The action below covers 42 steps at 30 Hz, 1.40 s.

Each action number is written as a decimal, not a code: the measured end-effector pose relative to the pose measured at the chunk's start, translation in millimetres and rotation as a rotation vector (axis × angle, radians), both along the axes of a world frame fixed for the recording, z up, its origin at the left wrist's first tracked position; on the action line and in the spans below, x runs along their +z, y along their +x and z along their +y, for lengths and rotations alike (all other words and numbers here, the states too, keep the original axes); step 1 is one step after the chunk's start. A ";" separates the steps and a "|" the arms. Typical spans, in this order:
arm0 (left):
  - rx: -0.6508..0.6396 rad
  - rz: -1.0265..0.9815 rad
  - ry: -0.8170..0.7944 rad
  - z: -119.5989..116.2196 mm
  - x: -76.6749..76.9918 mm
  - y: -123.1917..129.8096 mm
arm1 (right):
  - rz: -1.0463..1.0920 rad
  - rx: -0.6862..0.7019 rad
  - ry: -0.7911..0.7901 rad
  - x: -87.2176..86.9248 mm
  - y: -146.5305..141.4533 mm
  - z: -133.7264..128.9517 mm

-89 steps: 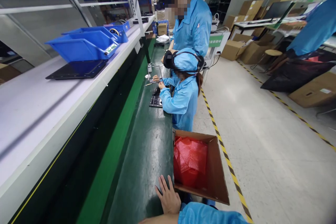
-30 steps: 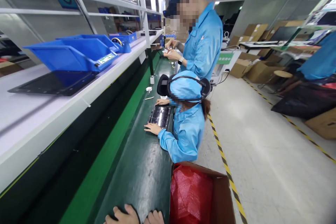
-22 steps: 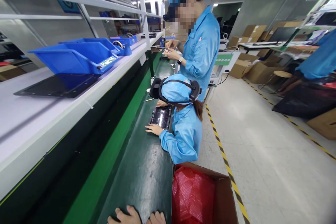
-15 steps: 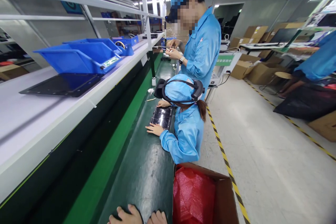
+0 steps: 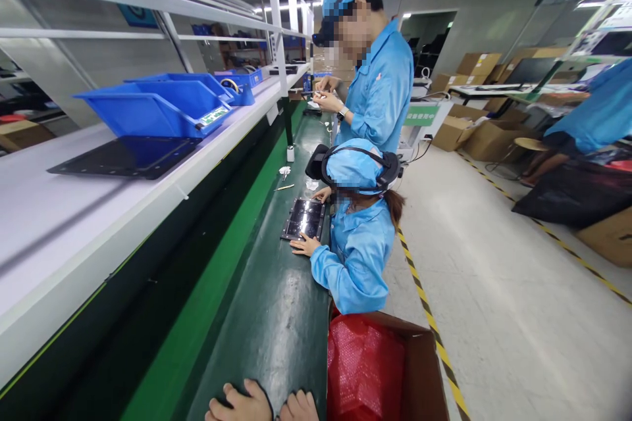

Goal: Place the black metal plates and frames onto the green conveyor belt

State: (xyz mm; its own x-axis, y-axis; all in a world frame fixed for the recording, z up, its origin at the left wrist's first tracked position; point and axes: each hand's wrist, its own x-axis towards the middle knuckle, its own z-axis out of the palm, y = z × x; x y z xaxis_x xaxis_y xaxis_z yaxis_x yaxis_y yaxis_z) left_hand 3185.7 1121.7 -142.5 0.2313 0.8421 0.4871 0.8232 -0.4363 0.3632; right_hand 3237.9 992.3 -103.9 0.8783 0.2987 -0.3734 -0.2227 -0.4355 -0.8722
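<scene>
My left hand [image 5: 239,402] rests on the dark green bench top [image 5: 276,335] at the lower edge of the head view. Its fingers lie apart on the surface, with nothing in them. Close beside it on the right is my right hand [image 5: 299,406], fingers laid on the same bench and holding nothing visible. Both wrists are cut off by the frame. Farther along the bench, a seated co-worker [image 5: 353,243] in blue has both hands at a dark rectangular panel [image 5: 306,217] with a shiny face.
A cardboard box [image 5: 422,368] holding red bubble wrap [image 5: 365,365] adjoins the bench on the right. To the left, a white shelf [image 5: 162,210] carries blue bins [image 5: 153,105] and a black flat panel [image 5: 128,156]. A standing co-worker [image 5: 380,85] handles something small.
The seated co-worker has leaned back to the right, and their hands have shifted at the panel, exposing more of it. My hands stay nearly in place on the bench.
</scene>
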 end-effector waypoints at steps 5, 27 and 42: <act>-0.011 0.011 -0.001 -0.5 -2.4 -2.7 | -0.096 0.017 -0.016 -0.4 -24.0 -6.5; -0.013 0.026 -0.133 -19.3 49.7 4.3 | -0.498 0.508 -0.470 4.6 -59.6 -9.7; -0.003 0.082 -0.132 -19.2 46.4 2.8 | -0.524 0.521 -0.488 5.6 -59.3 -9.7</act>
State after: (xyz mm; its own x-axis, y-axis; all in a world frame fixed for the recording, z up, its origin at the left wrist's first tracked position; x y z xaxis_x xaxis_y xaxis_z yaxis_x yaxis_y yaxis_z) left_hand 3188.6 1102.5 -96.1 0.2685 0.8969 0.3514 0.8513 -0.3916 0.3491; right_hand 3178.6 982.6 -98.3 0.7691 0.6209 -0.1517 0.4836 -0.7204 -0.4971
